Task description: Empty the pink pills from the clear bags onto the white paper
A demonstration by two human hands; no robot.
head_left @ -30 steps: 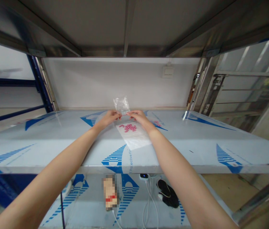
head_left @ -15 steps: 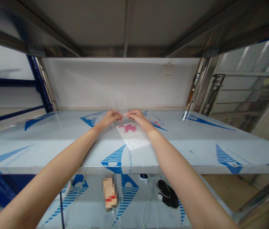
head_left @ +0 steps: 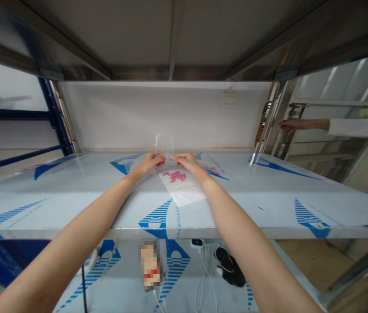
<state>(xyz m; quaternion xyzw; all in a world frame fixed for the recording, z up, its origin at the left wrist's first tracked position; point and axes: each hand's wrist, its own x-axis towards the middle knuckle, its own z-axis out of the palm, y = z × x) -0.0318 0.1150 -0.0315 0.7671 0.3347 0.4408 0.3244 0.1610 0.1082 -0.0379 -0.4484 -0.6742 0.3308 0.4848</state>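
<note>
Both hands meet near the back of the film-covered shelf. My left hand (head_left: 154, 161) pinches one side of a clear plastic bag (head_left: 164, 142), which stands up behind the fingers. Close beside it, my right hand (head_left: 185, 161) has its fingertips closed at the bag's edge. Just in front of the hands, several small pink beads (head_left: 177, 176) lie on a white translucent sheet or bag (head_left: 187, 194). Further pink pieces (head_left: 215, 169) show to the right of my right hand, under clear plastic.
A lower shelf holds a pixelated phone-like object (head_left: 151, 266) with a cable, a white device (head_left: 197, 243) with cords and a black item (head_left: 231, 267). Another person's hand (head_left: 296, 125) reaches in at the right. A metal shelf (head_left: 138, 39) hangs overhead.
Another person's hand and white sleeve have come into view at the right. My hands have parted slightly, and the clear bag's upright part has changed shape.
</note>
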